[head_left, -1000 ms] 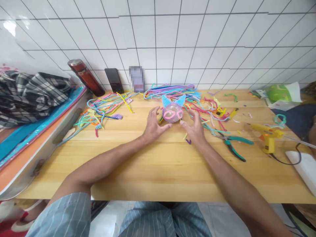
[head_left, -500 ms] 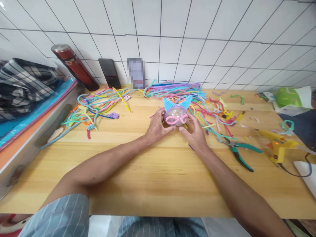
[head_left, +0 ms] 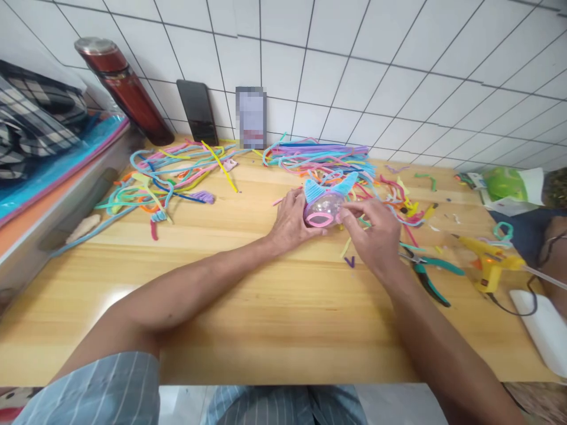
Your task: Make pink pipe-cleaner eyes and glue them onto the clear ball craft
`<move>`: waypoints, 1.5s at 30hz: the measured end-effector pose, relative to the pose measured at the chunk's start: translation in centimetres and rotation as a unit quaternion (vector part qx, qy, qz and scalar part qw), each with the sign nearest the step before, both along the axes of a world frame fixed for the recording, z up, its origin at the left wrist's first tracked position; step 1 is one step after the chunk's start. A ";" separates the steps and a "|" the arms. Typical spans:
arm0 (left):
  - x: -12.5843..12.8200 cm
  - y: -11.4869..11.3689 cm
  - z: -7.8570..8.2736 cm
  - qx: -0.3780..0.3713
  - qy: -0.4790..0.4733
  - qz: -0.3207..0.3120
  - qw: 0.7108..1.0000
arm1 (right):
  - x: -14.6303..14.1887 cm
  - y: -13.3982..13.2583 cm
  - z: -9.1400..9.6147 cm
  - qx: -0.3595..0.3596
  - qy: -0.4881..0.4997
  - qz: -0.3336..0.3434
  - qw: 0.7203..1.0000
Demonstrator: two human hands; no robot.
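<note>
A clear plastic ball (head_left: 325,205) with a pinkish-purple band sits low over the table. Two blue pipe-cleaner ears (head_left: 315,190) rise from its top, and a pink pipe-cleaner ring (head_left: 319,220) lies on its front. My left hand (head_left: 292,221) is wrapped round the ball's left side. On the other side, my right hand (head_left: 372,233) pinches a second pink ring against the front of the ball; the fingers hide most of that ring. A small purple V-shaped pipe-cleaner piece (head_left: 349,261) lies just below my right hand.
Loose pipe cleaners (head_left: 150,189) tangle at left, with a bundle (head_left: 319,154) behind the ball. Pliers (head_left: 429,271) and a yellow glue gun (head_left: 489,262) with its cord lie right. A red flask (head_left: 128,94) and two phones (head_left: 198,112) stand by the tiled wall.
My right hand has shifted from cupping the ball's right side to pinching the right pink ring. The ball has turned slightly and my left hand keeps its hold. The camera view has shifted.
</note>
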State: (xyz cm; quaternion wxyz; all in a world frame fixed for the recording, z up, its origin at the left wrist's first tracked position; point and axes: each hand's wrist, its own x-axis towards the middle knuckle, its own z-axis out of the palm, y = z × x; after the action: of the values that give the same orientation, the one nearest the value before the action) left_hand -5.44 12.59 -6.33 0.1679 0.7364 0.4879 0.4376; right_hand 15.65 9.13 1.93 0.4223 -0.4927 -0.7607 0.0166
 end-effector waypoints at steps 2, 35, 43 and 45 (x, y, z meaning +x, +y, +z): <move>0.1 -0.1 0.2 0.004 -0.001 -0.008 1.000 | -0.6 0.4 0.8 -0.001 -0.025 0.011 1.000; 0.9 -0.2 0.5 0.011 -0.029 -0.048 0.998 | -1.0 4.9 3.8 -0.097 -0.230 0.034 0.968; 0.9 -0.1 0.5 0.002 -0.040 -0.039 0.998 | -0.8 5.1 3.6 -0.067 -0.182 -0.005 0.981; 0.9 -0.1 0.6 0.004 -0.043 -0.043 0.998 | -0.9 5.2 3.6 -0.068 -0.176 -0.018 0.982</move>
State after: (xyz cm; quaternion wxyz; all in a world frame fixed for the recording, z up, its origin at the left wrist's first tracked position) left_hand -4.53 12.46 -5.74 0.2048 0.7375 0.4467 0.4633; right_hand 14.78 14.35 5.54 0.2474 -0.5288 -0.8115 -0.0266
